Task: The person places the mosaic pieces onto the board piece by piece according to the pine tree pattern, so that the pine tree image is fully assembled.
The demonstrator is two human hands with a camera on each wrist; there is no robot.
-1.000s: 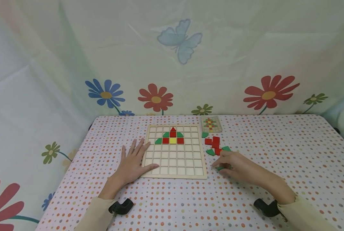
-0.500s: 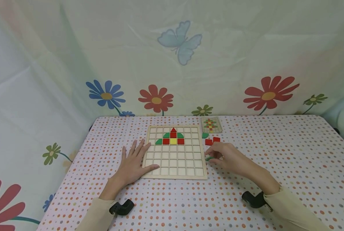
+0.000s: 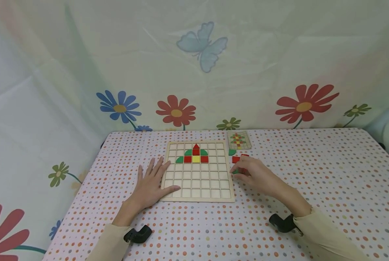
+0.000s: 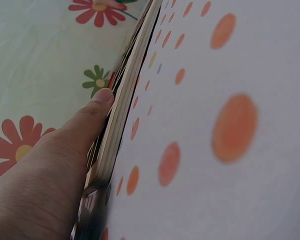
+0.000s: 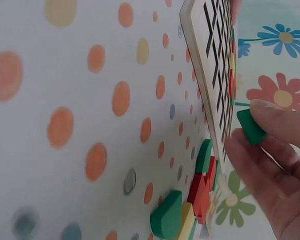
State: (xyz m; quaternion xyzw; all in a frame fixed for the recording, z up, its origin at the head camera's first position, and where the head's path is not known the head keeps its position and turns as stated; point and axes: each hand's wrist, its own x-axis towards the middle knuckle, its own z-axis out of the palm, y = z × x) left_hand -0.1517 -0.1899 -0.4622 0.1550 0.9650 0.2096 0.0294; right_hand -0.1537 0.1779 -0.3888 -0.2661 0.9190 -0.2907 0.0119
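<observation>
Right grip (image 3: 254,175): bare hand, thumb and fingers pinching a small solid-green piece with a curved side (image 5: 251,126); full outline partly covered by the fingers. In the head view, the piece sits at the right edge of the square pale-wood grid board (image 3: 197,199), which lies left of this grip. Contact between piece and board: cannot tell.

Left grip (image 3: 150,183): bare hand, fingers straight and spread, pinching nothing; thumb rests on the board's near-left part, fingertips at its left border.

Set in the grid, beyond and left of the right grip: red triangle (image 3: 196,146), yellow square (image 3: 196,159), plus red squares and green curved pieces.

On the dotted white tabletop (image 3: 214,232), just beyond the right grip: loose red squares (image 3: 236,159); farther, a printed pattern card (image 3: 239,140).
</observation>
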